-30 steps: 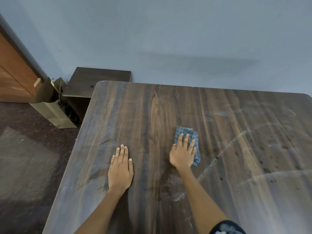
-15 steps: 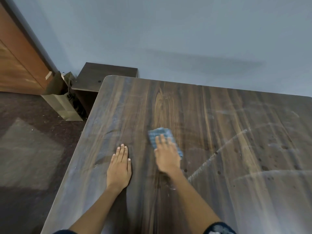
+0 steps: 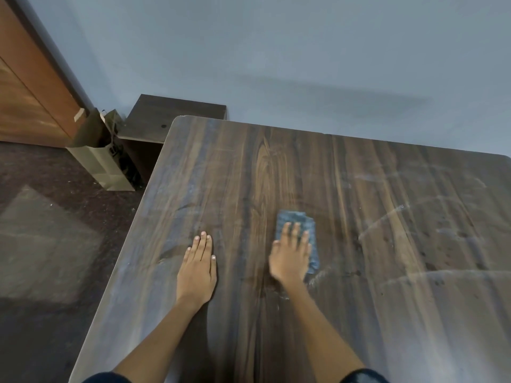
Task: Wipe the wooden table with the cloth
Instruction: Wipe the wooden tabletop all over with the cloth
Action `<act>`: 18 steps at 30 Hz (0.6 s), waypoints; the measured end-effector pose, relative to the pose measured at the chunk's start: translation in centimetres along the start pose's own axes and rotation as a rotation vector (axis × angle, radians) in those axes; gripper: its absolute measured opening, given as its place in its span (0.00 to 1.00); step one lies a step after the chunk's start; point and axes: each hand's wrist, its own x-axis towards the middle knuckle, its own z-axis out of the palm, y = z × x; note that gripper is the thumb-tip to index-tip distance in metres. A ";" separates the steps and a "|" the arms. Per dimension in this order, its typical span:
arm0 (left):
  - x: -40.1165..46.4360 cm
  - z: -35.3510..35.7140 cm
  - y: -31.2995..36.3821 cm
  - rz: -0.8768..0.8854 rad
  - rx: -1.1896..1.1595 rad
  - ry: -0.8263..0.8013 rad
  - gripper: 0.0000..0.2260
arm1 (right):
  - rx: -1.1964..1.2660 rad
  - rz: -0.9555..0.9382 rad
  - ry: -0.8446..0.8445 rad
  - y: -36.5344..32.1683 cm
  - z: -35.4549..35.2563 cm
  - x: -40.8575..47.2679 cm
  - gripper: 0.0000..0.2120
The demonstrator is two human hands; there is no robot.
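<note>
Half a second ago the right hand point(image 3: 290, 255) and the blue cloth point(image 3: 297, 230) under it sat close beside the left hand point(image 3: 197, 268) — now they lie further right on the wooden table point(image 3: 359, 313), a clear strip of bare wood between the two hands. That puts the cloth back about where it was a second ago, after its swing leftward. The cloth shows more of its right edge past the palm than at the half-second mark. The view has shifted too — the far right corner of the table, out of sight half a second ago, is back at the frame's right edge
</note>
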 end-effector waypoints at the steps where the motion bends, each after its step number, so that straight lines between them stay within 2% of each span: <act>1: -0.1 0.0 0.0 -0.004 0.001 -0.002 0.30 | -0.019 -0.081 -0.014 -2.1 1.0 -1.1 0.27; 4: -0.8 0.1 -0.4 -0.009 0.017 -0.009 0.29 | -0.048 -0.303 -0.097 -7.7 3.4 -5.3 0.27; 6: -1.6 0.1 -0.9 -0.012 0.036 -0.003 0.29 | -0.049 -0.342 -0.158 -9.5 4.4 -7.1 0.26; 9: -2.4 0.0 -0.9 -0.039 -0.008 0.014 0.29 | -0.062 -0.393 -0.216 -8.5 3.9 -7.1 0.28; 11: -2.7 -0.1 -0.6 -0.055 -0.028 0.029 0.29 | -0.105 -0.432 -0.140 -6.3 3.3 -6.3 0.31; 14: -3.1 0.0 -0.3 -0.052 -0.029 0.032 0.30 | -0.081 -0.263 -0.028 -1.4 2.4 -4.7 0.26; 18: -4.1 0.1 -0.3 -0.067 -0.037 0.036 0.29 | -0.038 0.011 0.033 7.0 -0.2 -3.6 0.26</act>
